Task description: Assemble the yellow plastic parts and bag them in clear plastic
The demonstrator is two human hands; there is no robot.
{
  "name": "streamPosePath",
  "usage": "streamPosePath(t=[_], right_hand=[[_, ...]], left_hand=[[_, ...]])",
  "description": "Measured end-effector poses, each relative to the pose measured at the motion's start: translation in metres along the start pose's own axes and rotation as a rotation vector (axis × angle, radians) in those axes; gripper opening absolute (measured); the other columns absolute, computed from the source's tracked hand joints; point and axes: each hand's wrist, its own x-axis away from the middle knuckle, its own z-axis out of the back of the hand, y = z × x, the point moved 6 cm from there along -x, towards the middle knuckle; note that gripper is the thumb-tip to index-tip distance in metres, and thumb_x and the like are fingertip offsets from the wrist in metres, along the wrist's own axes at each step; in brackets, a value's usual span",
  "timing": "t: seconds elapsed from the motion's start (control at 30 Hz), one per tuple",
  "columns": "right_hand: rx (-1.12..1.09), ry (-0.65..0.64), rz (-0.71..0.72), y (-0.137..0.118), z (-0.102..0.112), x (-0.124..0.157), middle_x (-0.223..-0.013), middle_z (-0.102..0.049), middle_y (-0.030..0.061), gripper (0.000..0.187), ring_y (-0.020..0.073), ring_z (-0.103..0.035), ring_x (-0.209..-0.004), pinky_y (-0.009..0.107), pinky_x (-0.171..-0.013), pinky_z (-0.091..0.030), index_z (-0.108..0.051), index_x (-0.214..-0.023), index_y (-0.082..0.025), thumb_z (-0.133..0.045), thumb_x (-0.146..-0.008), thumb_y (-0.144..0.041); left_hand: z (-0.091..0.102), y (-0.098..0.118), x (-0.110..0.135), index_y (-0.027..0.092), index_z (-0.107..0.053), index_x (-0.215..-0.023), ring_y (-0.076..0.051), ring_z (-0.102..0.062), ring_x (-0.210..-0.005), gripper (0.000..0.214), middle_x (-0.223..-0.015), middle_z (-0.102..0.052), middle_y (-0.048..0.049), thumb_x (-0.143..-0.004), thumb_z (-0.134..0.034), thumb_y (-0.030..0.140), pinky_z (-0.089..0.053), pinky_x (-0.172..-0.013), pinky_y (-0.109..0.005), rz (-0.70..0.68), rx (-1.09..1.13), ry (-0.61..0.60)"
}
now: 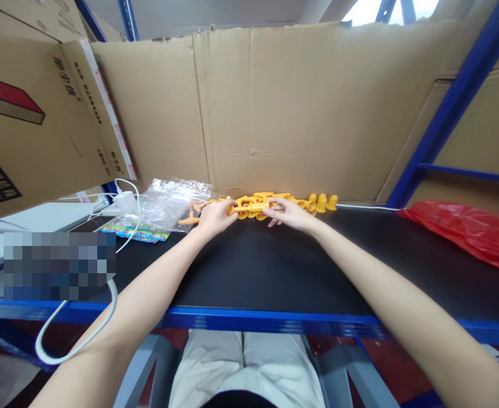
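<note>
My left hand is closed at the left end of a yellow plastic tube-like piece. My right hand pinches the other end of this piece, with its lower fingers a little apart. A yellow part with a T-shaped end shows left of my left hand; I cannot tell whether it is held. Behind my hands lies a row of yellow plastic parts, partly hidden by them. Several small yellow cup-shaped pieces stand at the right end of this row.
A clear plastic bag and colourful packets lie on the left. There, a white cable loops over the blue table edge. Cardboard walls the back. A red plastic bag is at right.
</note>
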Motion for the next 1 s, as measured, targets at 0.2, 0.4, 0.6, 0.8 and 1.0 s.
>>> streamPosePath(t=[0.2,0.4,0.6,0.8,1.0], right_hand=[[-0.048,-0.006,0.138,-0.0005,0.0065,-0.0024,-0.113,-0.06,0.0105,0.043,0.0132,-0.067,-0.075,0.037,-0.083,-0.054,-0.049,-0.115,-0.02,-0.066,-0.075,-0.022],[-0.053,0.02,0.041,-0.0013,0.0039,-0.0017,-0.085,-0.069,0.008,0.03,0.0158,-0.067,-0.064,0.039,-0.078,-0.055,-0.057,-0.103,-0.015,-0.064,-0.079,-0.033],[-0.068,0.009,-0.015,-0.0015,0.001,-0.0005,-0.076,-0.07,0.0107,0.042,0.016,-0.065,-0.057,0.036,-0.066,-0.058,-0.063,-0.085,-0.014,-0.054,-0.081,-0.055],[0.025,0.013,0.112,-0.0038,0.006,-0.0005,-0.111,-0.065,0.0106,0.054,0.0178,-0.067,-0.086,0.039,-0.086,-0.053,-0.054,-0.12,-0.019,-0.071,-0.071,-0.034],[0.011,-0.003,0.04,0.0002,0.0018,-0.0017,-0.105,-0.066,0.0098,0.042,0.0162,-0.068,-0.072,0.041,-0.086,-0.052,-0.056,-0.116,-0.017,-0.065,-0.077,-0.029]], left_hand=[[0.002,-0.0012,-0.0006,0.025,-0.064,-0.11,-0.019,-0.064,-0.081,0.035,-0.088,-0.071,-0.0038,-0.078,-0.054,0.034,-0.044,-0.076,-0.028,0.017,-0.001,-0.002],[0.0021,-0.0004,0.0003,0.025,-0.064,-0.108,-0.02,-0.064,-0.081,0.034,-0.087,-0.071,-0.0038,-0.078,-0.053,0.035,-0.043,-0.073,-0.029,0.001,-0.008,0.018],[0.002,0.0013,0.0012,0.026,-0.065,-0.106,-0.021,-0.065,-0.083,0.033,-0.088,-0.071,-0.003,-0.077,-0.053,0.035,-0.043,-0.072,-0.028,-0.013,-0.017,0.04],[0.0,0.001,0.0007,0.025,-0.064,-0.109,-0.021,-0.064,-0.086,0.034,-0.091,-0.071,-0.0037,-0.078,-0.054,0.035,-0.044,-0.072,-0.028,-0.006,-0.016,0.025],[0.0009,0.0021,0.0014,0.026,-0.063,-0.11,-0.02,-0.064,-0.086,0.034,-0.093,-0.071,-0.0031,-0.078,-0.053,0.034,-0.044,-0.075,-0.028,-0.008,-0.016,0.014]])
